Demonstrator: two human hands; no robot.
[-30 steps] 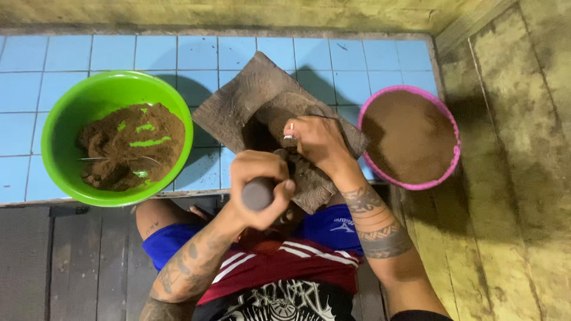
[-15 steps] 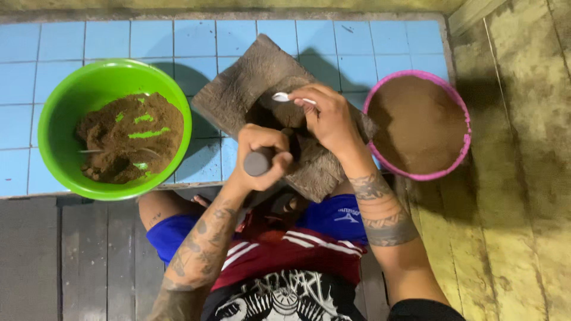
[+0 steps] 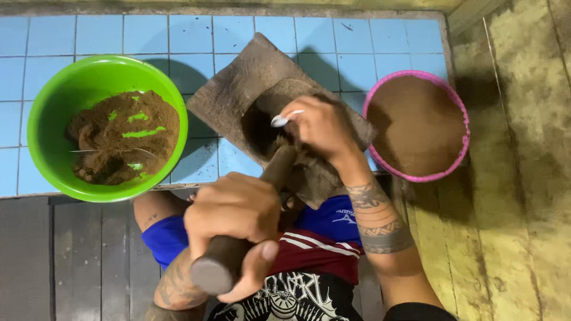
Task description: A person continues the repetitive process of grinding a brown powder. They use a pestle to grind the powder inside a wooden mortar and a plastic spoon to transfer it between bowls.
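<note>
blue tiled ledge (image 3: 369, 41); green bowl (image 3: 53, 107) | stone mortar (image 3: 238, 83) | pink bowl (image 3: 458, 119)

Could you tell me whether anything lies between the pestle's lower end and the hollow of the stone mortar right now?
Partly. The left hand grips the dark pestle, which slants down into the stone mortar. The right hand, holding a small white spoon, lies over the hollow just where the pestle's tip goes in, hiding it. Nothing else intrudes.
</note>
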